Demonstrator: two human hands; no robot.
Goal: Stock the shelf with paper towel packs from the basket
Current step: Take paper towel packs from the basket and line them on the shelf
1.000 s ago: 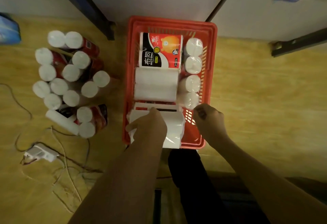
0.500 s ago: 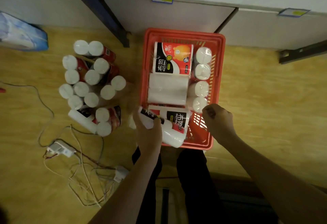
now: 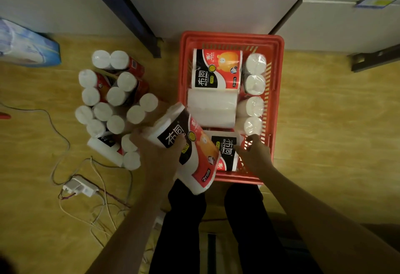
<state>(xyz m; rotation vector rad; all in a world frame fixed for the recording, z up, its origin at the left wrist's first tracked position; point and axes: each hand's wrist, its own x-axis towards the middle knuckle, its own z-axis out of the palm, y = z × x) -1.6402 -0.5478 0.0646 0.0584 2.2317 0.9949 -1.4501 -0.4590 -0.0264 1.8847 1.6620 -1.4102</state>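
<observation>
The left hand grips a two-roll paper towel pack in red, black and white plastic wrap, fingers curled over its black label, thumb side hidden beneath; the pack is tilted, lifted above the near left corner of the red plastic basket, its lower end hanging past the basket's near rim; the right hand reaches into the near right corner of the basket, fingers loosely spread and nothing clasped, fingertips touching the slatted wall just beside a second printed pack lying flat at the near edge; whether the thumb rests on that pack I cannot tell; further in, a plain white pack lies across the middle, and another printed pack sits at the far edge; along the right wall stand wrapped rolls on end, white tops up; the basket sits on the yellowish wooden floor, its far rim against the base of the grey shelf; to the left on the floor a cluster of more packs stands on end; near them lie a white power adapter and tangled cables.
</observation>
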